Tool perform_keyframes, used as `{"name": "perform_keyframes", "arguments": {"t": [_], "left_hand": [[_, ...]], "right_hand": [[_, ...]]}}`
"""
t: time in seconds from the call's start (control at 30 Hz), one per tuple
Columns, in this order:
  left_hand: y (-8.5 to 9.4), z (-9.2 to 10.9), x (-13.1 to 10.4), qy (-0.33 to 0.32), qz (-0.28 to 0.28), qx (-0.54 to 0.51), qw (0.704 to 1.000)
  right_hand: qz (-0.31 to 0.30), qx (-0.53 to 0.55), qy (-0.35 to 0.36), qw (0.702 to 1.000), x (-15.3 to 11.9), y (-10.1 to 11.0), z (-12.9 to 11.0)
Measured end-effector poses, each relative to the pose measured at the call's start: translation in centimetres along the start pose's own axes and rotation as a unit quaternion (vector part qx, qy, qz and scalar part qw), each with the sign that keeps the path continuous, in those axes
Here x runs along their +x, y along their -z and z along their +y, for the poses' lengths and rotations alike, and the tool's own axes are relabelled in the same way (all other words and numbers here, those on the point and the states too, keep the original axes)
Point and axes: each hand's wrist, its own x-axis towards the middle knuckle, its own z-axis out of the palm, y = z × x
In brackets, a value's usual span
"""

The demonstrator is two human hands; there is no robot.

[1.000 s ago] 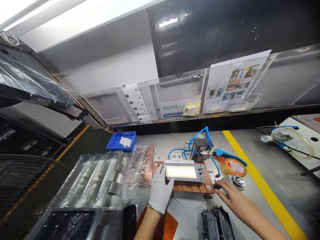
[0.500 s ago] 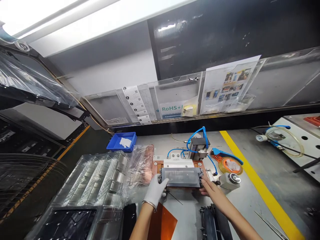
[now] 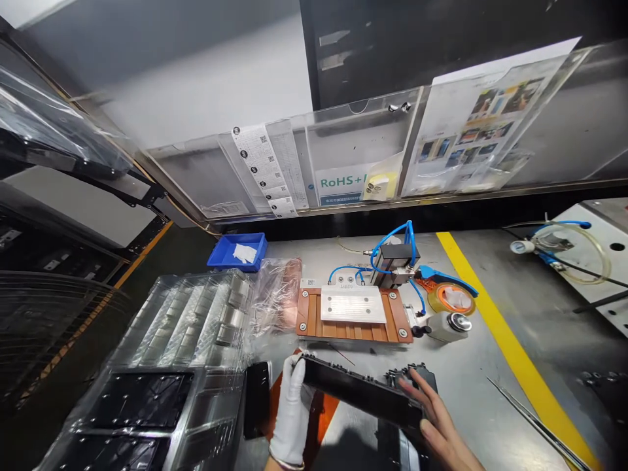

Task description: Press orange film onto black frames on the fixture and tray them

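A long black plastic panel (image 3: 360, 394) with small clips along its upper edge is held tilted above the bench. My left hand (image 3: 290, 412), in a white glove, grips its left end. Bare, my right hand (image 3: 441, 425) has its thumb and fingers around the right end. Just beyond the panel stands a copper-coloured fixture (image 3: 307, 314) with a silver metal block (image 3: 352, 305) on top. More black clipped parts (image 3: 424, 374) lie partly hidden behind my right hand. An orange sheet (image 3: 328, 415) shows beneath the panel.
Clear trays (image 3: 169, 327) holding black panels stand at left, beside a dark phone-like object (image 3: 257, 399). A blue bin (image 3: 238, 252) sits behind. Right of the fixture are a pump bottle (image 3: 449, 326), a tape roll (image 3: 451, 299) and tweezers (image 3: 534, 418).
Both hands have come back toward me, carrying the black panel off the fixture and tilting it. The fixture's silver block is now uncovered. The camera view has tipped lower.
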Motion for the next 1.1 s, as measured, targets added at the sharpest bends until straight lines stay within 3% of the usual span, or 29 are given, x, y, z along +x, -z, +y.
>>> {"name": "perform_keyframes", "arguments": {"t": [0.07, 0.17, 0.23, 0.27, 0.33, 0.37, 0.43, 0.5, 0.63, 0.73, 0.93, 1.1], "left_hand": [[0.4, 1.1, 0.2, -0.007, -0.008, 0.004, 1.0], [1.1, 3.3, 0.8, 0.006, -0.078, -0.021, 0.997], [1.8, 4.7, 1.4, -0.054, -0.085, 0.037, 0.994], [2.2, 5.4, 1.7, -0.121, -0.067, 0.11, 0.984], [2.9, 6.9, 1.9, -0.296, -0.052, 0.268, 0.915], [3.0, 7.6, 1.9, -0.373, -0.069, 0.33, 0.865], [2.8, 8.9, 1.7, -0.459, -0.145, 0.408, 0.776], [2.1, 9.7, 1.4, -0.467, -0.204, 0.458, 0.728], [0.4, 9.5, 1.4, -0.428, -0.255, 0.543, 0.676], [-0.3, 8.7, 1.7, -0.417, -0.267, 0.571, 0.655], [-2.2, 9.0, 0.4, -0.428, -0.288, 0.545, 0.661], [-5.0, 9.2, -2.3, -0.553, -0.241, 0.436, 0.668]], "right_hand": [[-0.051, -0.064, 0.003, 0.997, -0.1, 0.2, -0.5], [-0.106, -0.118, -0.031, 0.987, -0.1, 1.1, -0.4], [-0.116, -0.15, -0.027, 0.981, -0.1, 1.7, -0.1], [-0.111, -0.171, -0.01, 0.979, -0.1, 1.9, 0.1], [-0.093, -0.214, 0.035, 0.972, -0.2, 2.1, 0.4], [-0.084, -0.233, 0.054, 0.967, -0.2, 2.1, 0.5], [-0.075, -0.261, 0.075, 0.959, -0.2, 2.0, 0.8], [-0.066, -0.28, 0.079, 0.954, 0.0, 2.1, 1.2], [-0.046, -0.28, 0.077, 0.956, 0.4, 2.1, 2.0], [-0.041, -0.258, 0.068, 0.963, 0.1, 1.3, 1.6], [0.074, -0.207, 0.073, 0.973, -0.9, -2.4, -0.8], [0.059, -0.197, 0.094, 0.974, -0.4, -3.7, -0.6]]}}
